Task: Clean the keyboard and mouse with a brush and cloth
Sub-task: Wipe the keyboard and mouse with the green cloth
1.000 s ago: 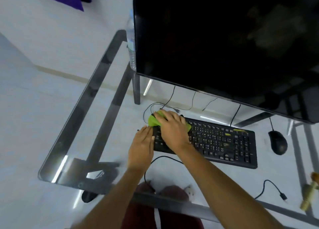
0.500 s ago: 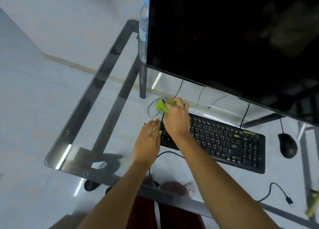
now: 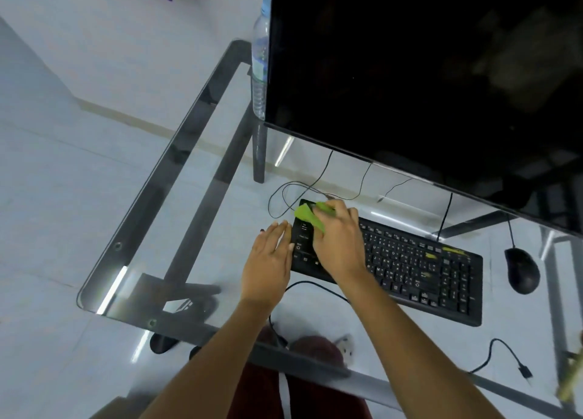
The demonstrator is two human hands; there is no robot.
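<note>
- At the keyboard's left end: right hand grips the green cloth, now pressed at the far-left corner. A second ago it sat a little further right along the top row.
- Left hand flat, fingers straight, against the keyboard's left edge, bracing as before.
- So the wipe has reached the end of the board; the rest of the keys are probably next.
- Mouse right of the keyboard, untouched.
- Monitor behind the keyboard; glass desk underneath.
- Brush: can't pick it out.
</note>
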